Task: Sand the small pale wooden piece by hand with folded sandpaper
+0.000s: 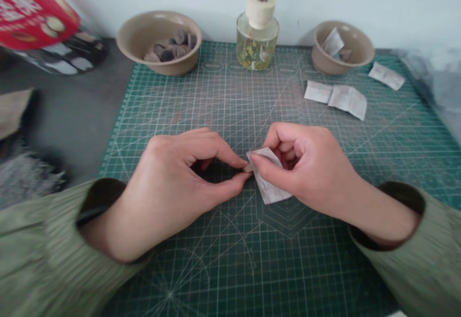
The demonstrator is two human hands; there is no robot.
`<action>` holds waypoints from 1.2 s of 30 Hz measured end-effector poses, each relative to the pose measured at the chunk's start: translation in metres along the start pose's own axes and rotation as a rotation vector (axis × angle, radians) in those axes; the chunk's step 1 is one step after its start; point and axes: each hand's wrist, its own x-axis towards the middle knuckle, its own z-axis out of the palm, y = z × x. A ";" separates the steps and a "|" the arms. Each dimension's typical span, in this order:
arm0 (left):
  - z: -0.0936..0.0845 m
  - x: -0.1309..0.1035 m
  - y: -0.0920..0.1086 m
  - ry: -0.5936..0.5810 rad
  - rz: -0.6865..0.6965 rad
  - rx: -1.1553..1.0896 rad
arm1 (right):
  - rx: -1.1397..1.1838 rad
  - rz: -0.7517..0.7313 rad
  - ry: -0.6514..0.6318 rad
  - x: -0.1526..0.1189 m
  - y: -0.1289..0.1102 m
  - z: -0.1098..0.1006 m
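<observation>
Near the middle of the green cutting mat, my left hand pinches a small brownish piece between thumb and forefinger. Most of that piece is hidden by the fingertips, so its exact kind does not show. My right hand is closed on a folded, pale grey piece of what looks like sandpaper, thumb on top and fingers curled behind. The sandpaper's upper left corner meets the small piece at my left fingertips. Both hands are low over the mat.
A larger brown bowl holds several stone-like chunks. Beside it stands a glass reed diffuser. A smaller bowl contains a pale folded sheet and a chunk. More pale folded sheets lie at right. A red package is far left.
</observation>
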 end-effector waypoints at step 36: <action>0.000 0.000 -0.001 0.001 -0.017 -0.009 | -0.028 -0.131 0.020 0.001 0.004 0.000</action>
